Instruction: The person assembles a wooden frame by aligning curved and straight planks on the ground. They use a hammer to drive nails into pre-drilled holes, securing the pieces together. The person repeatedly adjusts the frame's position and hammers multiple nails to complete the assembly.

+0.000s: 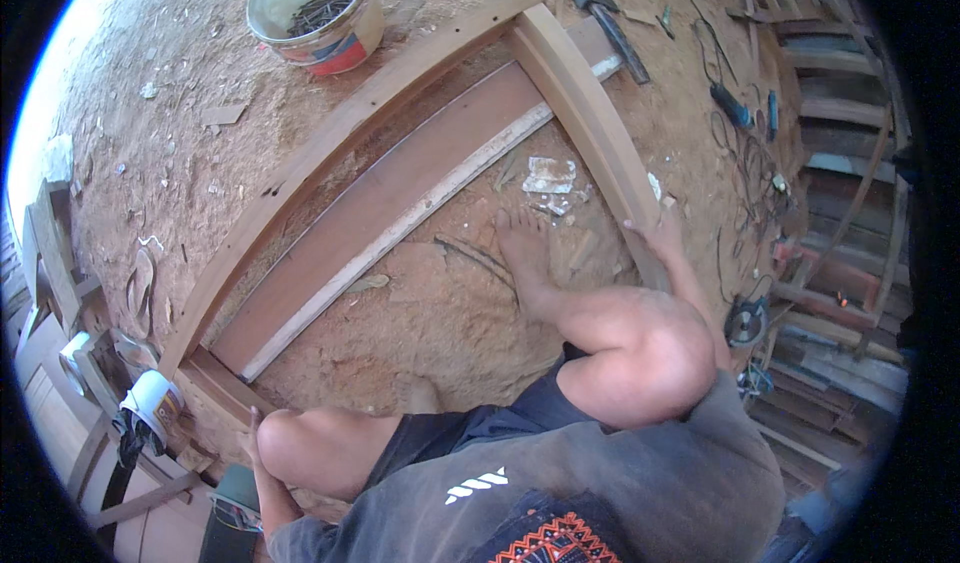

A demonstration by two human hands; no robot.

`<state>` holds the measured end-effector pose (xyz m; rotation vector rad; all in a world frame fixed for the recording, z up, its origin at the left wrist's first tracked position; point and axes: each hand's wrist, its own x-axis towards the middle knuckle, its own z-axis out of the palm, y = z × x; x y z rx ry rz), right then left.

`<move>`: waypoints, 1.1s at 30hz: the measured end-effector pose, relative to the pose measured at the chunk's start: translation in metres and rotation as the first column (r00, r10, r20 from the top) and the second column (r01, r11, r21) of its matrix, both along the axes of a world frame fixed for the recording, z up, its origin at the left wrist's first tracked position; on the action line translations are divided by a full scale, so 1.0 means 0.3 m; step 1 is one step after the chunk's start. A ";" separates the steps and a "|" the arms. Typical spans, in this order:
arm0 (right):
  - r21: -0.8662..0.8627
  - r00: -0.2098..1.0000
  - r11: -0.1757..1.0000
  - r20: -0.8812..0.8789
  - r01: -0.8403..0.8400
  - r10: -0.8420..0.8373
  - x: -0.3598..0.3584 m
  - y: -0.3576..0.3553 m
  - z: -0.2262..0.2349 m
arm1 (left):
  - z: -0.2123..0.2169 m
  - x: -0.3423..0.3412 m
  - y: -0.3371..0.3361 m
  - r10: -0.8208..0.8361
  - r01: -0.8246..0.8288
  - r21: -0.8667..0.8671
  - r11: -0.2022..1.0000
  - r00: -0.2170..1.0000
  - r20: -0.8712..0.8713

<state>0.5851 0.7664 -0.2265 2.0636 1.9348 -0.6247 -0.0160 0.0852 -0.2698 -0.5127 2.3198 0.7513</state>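
A three-sided wooden frame [300, 168] lies on the ground before me, one long beam joining two shorter side pieces. My right hand [658, 235] is closed around the right side piece [590, 113], near its close end. At the left side piece [225, 388], my left hand [252, 433] grips the near end, largely hidden behind my knee. A brown board [400, 198] with a whitish edge runs across under the frame, roughly parallel to the long beam. Dark holes or nail marks dot that beam.
A bucket [355, 48] of nails stands beyond the long beam. Near the frame's far right corner lies a hammer [612, 35]. A corded blue tool [732, 106] and a circular blade [747, 321] are at the right, beside stacked timber [850, 168]. A white bucket [152, 403] stands left.
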 end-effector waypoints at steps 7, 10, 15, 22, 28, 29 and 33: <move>-0.040 0.999 0.999 0.028 0.035 -0.034 0.041 0.050 0.040 | -0.006 -0.024 0.091 -0.110 0.110 -0.017 0.994 0.994 0.025; 0.000 0.997 0.997 0.000 0.074 -0.074 0.039 0.073 0.048 | 0.019 -0.029 0.130 -0.138 0.139 -0.050 0.989 0.990 0.020; 0.050 0.992 0.993 -0.071 0.107 -0.103 0.029 0.078 0.050 | 0.082 -0.072 0.209 -0.258 0.253 -0.096 0.963 0.966 -0.036; -0.007 0.985 0.999 -0.169 0.031 -0.032 0.059 0.093 0.049 | 0.313 -0.230 0.915 -0.539 0.603 0.019 0.797 0.726 -0.427; 0.071 0.962 0.997 -0.267 -0.034 0.052 0.051 0.115 0.049 | 0.335 0.028 1.867 -0.701 0.865 0.246 0.437 0.499 -0.510; 0.054 0.972 0.998 -0.233 -0.025 0.036 0.031 0.133 0.049 | 0.319 0.083 2.008 -0.757 0.919 0.181 0.351 0.392 -0.524; 0.163 0.895 0.978 -0.404 -0.132 0.188 -0.099 0.243 0.038 | 0.236 0.295 2.447 -0.807 0.966 0.156 0.205 0.257 -0.532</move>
